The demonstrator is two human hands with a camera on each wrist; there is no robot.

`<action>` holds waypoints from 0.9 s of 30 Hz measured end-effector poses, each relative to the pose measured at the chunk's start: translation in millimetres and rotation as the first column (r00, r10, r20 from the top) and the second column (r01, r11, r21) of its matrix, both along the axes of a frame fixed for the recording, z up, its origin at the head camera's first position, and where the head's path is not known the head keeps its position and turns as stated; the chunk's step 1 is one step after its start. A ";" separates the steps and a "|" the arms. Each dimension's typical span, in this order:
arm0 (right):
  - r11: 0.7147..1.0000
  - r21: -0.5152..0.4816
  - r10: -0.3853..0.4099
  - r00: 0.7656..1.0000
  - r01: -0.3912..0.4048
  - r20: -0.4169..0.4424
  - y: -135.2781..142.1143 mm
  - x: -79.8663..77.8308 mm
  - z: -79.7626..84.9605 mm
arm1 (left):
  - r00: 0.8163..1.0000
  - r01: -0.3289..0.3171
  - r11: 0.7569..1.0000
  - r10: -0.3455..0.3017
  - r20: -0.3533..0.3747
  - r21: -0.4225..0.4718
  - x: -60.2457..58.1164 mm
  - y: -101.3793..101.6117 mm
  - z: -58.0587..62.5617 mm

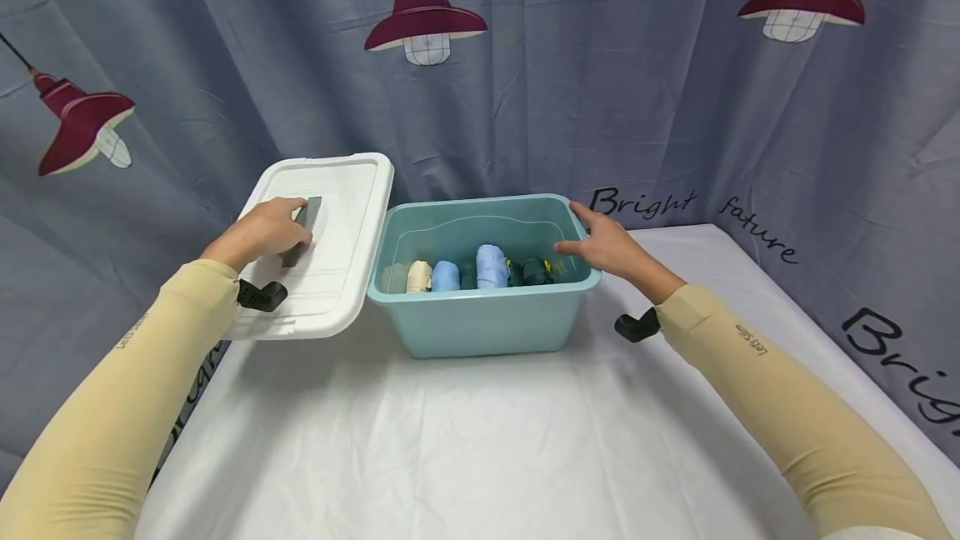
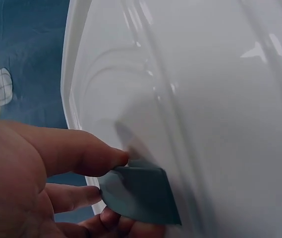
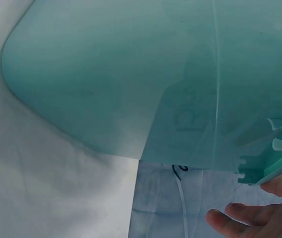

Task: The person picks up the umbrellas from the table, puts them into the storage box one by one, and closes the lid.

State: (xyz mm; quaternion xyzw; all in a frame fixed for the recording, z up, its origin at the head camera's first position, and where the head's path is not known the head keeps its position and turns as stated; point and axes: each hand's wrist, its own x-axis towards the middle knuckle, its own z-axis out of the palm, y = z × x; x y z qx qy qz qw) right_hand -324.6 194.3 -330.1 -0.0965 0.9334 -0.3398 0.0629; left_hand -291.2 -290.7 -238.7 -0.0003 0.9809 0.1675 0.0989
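Observation:
My left hand (image 1: 255,233) pinches a grey handle (image 1: 311,213) on a white lid (image 1: 348,223), and the lid is tilted beside the left end of a blue-green storage bin (image 1: 480,325). Thumb and fingers meet on that handle (image 2: 143,193) in the left wrist view. At the bin's right end is my right hand (image 1: 607,244), its fingers extended and touching the rim, the thumb over the inside. Inside the uncovered bin sit rolled bundles: cream (image 1: 418,277), blue (image 1: 446,276), light blue (image 1: 492,267) and dark green (image 1: 535,272). What they are made into cannot be told.
The bin stands on a white-covered table (image 1: 465,448). A grey-blue curtain (image 1: 585,107) printed with red lamps and lettering hangs close behind and along both sides. Dark wrist-camera mounts (image 1: 637,326) jut from under both sleeves.

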 end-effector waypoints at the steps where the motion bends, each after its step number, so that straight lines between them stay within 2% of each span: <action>1: 1.000 0.001 0.002 1.000 -0.002 -0.004 0.2 -0.2 -0.1 | 1.000 0.008 1.000 -0.008 -0.007 -0.004 0.0 2.4 2.6; 6: 1.000 0.009 0.007 1.000 -0.007 -0.013 0.9 -0.8 -0.7 | 0.997 0.072 0.997 -0.073 -0.036 -0.025 -0.3 15.8 15.3; 11: 1.000 0.006 0.007 1.000 -0.007 -0.009 1.7 -1.8 -2.2 | 0.989 0.130 0.990 -0.133 -0.057 -0.059 0.0 31.7 22.3; 19: 1.000 0.008 0.009 1.000 -0.009 -0.018 2.2 -2.5 -2.3 | 0.980 0.182 0.979 -0.189 -0.070 -0.092 0.7 65.4 28.8; 27: 1.000 0.015 0.006 1.000 -0.005 -0.013 0.9 -0.2 -1.6 | 0.970 0.225 0.968 -0.233 -0.069 -0.108 -3.7 92.8 26.9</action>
